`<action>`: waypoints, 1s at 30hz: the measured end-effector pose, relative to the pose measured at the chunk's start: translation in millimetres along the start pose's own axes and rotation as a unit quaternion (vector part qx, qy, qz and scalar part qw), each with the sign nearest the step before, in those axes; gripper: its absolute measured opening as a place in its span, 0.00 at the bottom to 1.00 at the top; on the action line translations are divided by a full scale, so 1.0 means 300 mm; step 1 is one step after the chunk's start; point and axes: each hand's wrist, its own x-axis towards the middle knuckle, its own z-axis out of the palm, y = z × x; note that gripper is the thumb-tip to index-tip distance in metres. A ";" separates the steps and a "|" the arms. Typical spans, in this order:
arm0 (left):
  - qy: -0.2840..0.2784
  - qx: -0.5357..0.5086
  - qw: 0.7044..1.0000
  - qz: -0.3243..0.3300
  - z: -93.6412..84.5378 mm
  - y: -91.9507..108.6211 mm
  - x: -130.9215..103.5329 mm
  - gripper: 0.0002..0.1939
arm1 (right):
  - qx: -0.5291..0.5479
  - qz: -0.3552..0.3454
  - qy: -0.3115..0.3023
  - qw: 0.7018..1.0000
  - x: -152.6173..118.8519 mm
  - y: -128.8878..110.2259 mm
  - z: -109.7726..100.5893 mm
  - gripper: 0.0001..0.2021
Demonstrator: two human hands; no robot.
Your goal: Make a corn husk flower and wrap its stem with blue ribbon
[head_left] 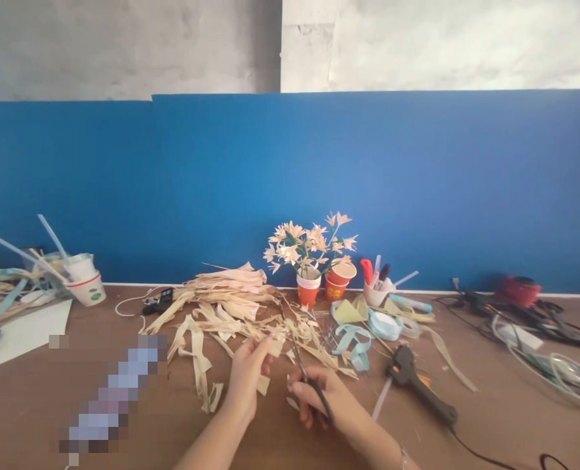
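Lower centre of frame: my left hand was closed in a thumb-and-finger pinch on a small, pale, papery husk-like piece. My right hand, just right of it, was curled around a pair of slim scissors with dark looped handles, blades pointing up and to the left; how far the blades stood apart I could not tell. Behind both hands, mid-frame, a loose heap of dry straw-coloured strips lay on the brown tabletop. Beyond it, right of centre, pale star-shaped flowers on green stems stood in a stack of red paper cups with white rims. Lower right: a black glue gun with a trailing cable, near a curled light-blue ribbon
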 end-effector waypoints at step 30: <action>-0.018 -0.077 0.997 -0.007 0.010 -0.004 -0.017 0.13 | -0.005 0.018 -0.057 0.998 -0.014 -0.004 0.005 0.20</action>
